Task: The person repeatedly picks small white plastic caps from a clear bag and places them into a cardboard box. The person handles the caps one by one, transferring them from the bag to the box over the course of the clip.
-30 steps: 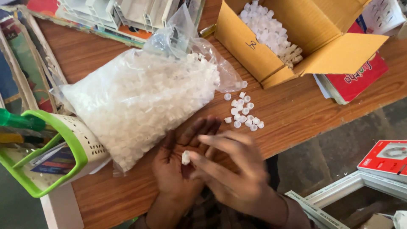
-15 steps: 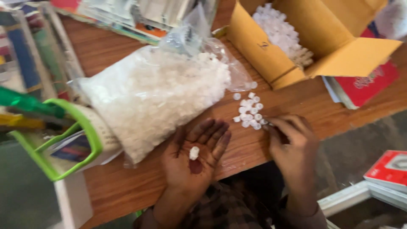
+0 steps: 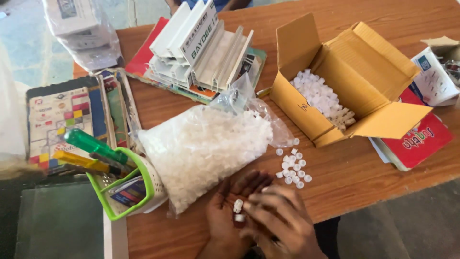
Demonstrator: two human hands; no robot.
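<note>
Two small white plastic caps (image 3: pixel 237 206) lie in the cupped palm of the left hand (image 3: pixel 229 218), which is held open and palm-up at the near edge of the brown wooden table (image 3: pixel 345 177), so it serves as a tray close to the body. The right hand (image 3: pixel 280 223) lies over it from the right, its fingertips (image 3: pixel 247 207) pinched on or right at the caps; whether they actually grip one I cannot tell, since the fingers cover the contact. Just beyond the hands, a loose cluster of the same white caps (image 3: pixel 292 168) sits on the bare wood, within easy reach and apart from the bulk supply. That supply is a large clear plastic bag packed with white caps (image 3: pixel 206 148), lying on its side with its mouth toward the cluster, which would explain how the loose ones came to be there. Further right stands an open brown cardboard box (image 3: pixel 354 81) with more white pieces heaped in its far corner, flaps spread so the contents can be reached from above. At the left, a green-rimmed white plastic basket (image 3: pixel 136 192) holds a green-handled screwdriver (image 3: pixel 91 144) and a yellow-handled tool (image 3: pixel 76 160), handles sticking out. White plastic channel sections (image 3: pixel 201 43) rest stacked on colourful booklets behind the bag.
</note>
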